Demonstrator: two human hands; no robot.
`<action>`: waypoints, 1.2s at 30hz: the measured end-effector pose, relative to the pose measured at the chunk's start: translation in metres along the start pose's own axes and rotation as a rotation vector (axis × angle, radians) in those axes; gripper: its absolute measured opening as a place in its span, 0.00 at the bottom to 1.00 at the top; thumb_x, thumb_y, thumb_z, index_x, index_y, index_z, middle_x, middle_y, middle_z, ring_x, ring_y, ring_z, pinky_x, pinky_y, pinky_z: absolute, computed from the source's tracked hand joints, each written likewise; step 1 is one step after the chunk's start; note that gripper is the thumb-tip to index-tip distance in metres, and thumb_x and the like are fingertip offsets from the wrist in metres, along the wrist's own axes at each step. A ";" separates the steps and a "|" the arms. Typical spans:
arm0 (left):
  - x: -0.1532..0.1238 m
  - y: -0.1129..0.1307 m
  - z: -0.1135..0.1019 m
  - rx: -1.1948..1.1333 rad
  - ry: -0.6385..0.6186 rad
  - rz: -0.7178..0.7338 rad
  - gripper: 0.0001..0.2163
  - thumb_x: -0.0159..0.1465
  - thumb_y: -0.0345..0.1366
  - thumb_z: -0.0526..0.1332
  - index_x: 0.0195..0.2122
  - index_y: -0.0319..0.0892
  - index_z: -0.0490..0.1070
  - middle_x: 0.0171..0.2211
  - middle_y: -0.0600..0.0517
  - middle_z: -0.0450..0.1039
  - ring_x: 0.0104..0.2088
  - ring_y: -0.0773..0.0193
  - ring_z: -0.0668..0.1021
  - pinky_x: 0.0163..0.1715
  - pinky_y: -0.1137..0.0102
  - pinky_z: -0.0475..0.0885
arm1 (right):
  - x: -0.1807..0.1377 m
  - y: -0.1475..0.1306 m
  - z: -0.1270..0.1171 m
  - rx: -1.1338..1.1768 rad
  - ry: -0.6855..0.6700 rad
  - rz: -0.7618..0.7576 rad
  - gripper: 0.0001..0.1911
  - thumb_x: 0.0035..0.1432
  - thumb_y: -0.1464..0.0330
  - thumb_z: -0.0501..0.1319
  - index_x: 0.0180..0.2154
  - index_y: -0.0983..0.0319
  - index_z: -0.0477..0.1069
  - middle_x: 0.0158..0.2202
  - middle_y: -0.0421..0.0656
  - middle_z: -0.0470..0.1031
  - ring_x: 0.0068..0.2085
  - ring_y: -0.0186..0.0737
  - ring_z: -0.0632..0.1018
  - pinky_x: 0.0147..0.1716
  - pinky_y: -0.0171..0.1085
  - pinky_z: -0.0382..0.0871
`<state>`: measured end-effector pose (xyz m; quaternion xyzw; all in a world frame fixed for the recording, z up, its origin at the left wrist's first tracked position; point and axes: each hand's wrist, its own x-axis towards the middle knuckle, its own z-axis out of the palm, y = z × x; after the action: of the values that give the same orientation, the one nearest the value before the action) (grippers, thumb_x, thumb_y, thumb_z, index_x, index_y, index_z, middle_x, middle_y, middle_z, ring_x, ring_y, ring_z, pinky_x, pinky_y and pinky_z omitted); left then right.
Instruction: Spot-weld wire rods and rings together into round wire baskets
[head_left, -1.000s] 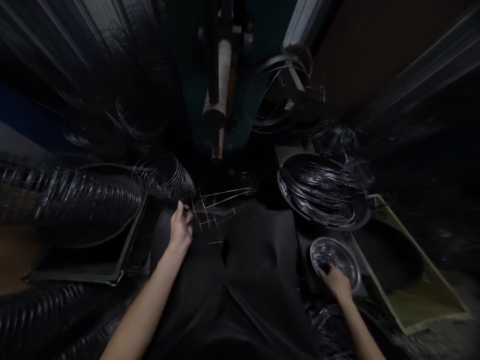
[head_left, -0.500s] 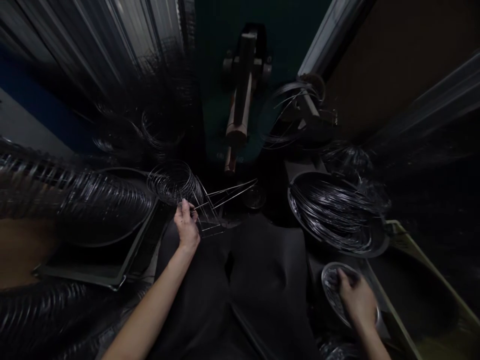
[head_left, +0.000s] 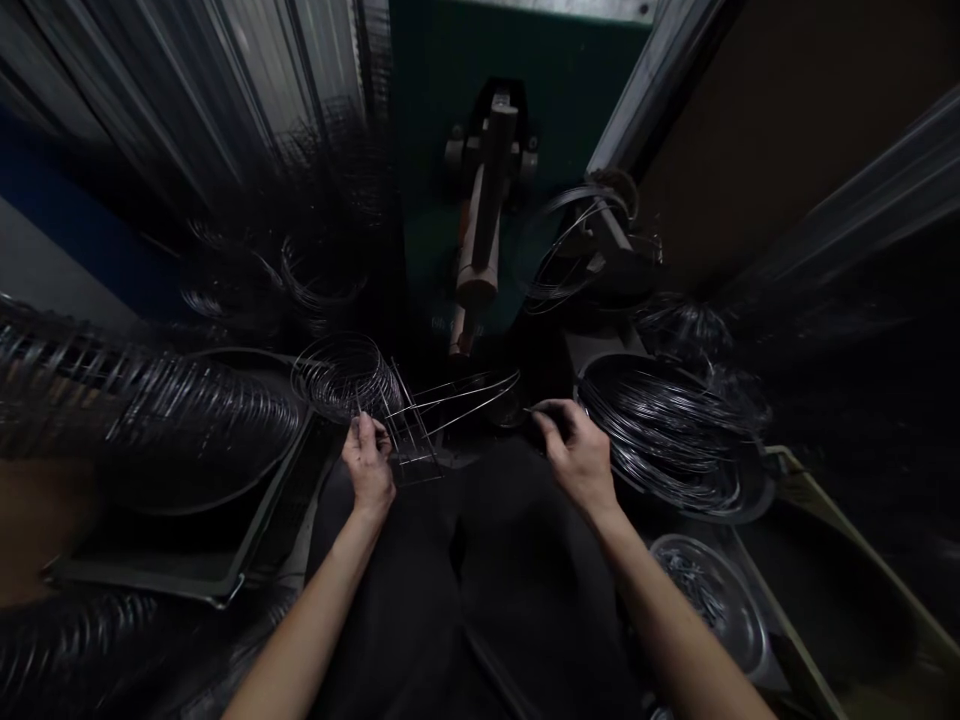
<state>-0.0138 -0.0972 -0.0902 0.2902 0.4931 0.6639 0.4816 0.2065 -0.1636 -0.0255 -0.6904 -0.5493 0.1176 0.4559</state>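
My left hand (head_left: 369, 462) pinches a bent wire frame (head_left: 431, 405), whose long loop points right, below the machine's rod. My right hand (head_left: 577, 450) is closed in a pinch near the loop's end, with a small piece at the fingertips, too small to name. Beneath my right forearm, a round metal bowl (head_left: 750, 640) holds many small metal pieces. Behind my left hand stands a coil of thin wire (head_left: 349, 375). Close to the right hand lies a wide basin (head_left: 761, 505) full of wire rings (head_left: 667, 430).
A green machine (head_left: 442, 100) with a cylindrical copper-coloured arm (head_left: 478, 275) juts toward me in the middle. Stacked wire rings (head_left: 150, 390) rest at left above a tray (head_left: 157, 575). A yellowish crate edge (head_left: 817, 500) runs along the right.
My right hand has left the bowl of small pieces and come up and left, near the wire loop's end. My left hand still holds the wire frame, nearly in place.
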 end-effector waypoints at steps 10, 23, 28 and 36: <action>-0.008 -0.006 -0.018 -0.034 -0.024 -0.047 0.19 0.56 0.52 0.62 0.24 0.40 0.62 0.19 0.58 0.57 0.15 0.77 0.56 0.14 0.79 0.49 | -0.100 0.093 -0.104 -0.679 0.048 0.052 0.16 0.60 0.59 0.50 0.37 0.63 0.70 0.35 0.51 0.75 0.35 0.47 0.76 0.35 0.42 0.68; -0.030 -0.009 -0.032 0.086 -0.150 -0.051 0.19 0.56 0.51 0.62 0.23 0.40 0.61 0.19 0.58 0.58 0.16 0.77 0.58 0.14 0.80 0.51 | -0.077 0.070 -0.055 -0.542 -0.074 -0.222 0.17 0.63 0.68 0.49 0.50 0.60 0.69 0.47 0.47 0.74 0.48 0.42 0.72 0.48 0.42 0.64; -0.033 -0.014 -0.039 0.108 -0.154 -0.041 0.19 0.57 0.51 0.62 0.23 0.39 0.62 0.19 0.57 0.59 0.16 0.77 0.58 0.14 0.80 0.52 | -0.014 0.025 -0.010 -0.662 -0.439 -0.551 0.15 0.63 0.73 0.51 0.48 0.62 0.70 0.42 0.47 0.76 0.45 0.42 0.72 0.45 0.40 0.60; -0.033 -0.021 -0.051 0.141 -0.091 -0.007 0.18 0.56 0.51 0.62 0.23 0.40 0.64 0.19 0.57 0.61 0.17 0.76 0.62 0.16 0.80 0.57 | -0.005 0.025 0.004 -0.914 -0.574 -0.681 0.11 0.60 0.77 0.51 0.34 0.64 0.72 0.27 0.44 0.73 0.31 0.39 0.69 0.35 0.38 0.55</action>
<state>-0.0374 -0.1459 -0.1247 0.3512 0.5173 0.6119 0.4843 0.2179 -0.1656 -0.0488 -0.5429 -0.8330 -0.0997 -0.0378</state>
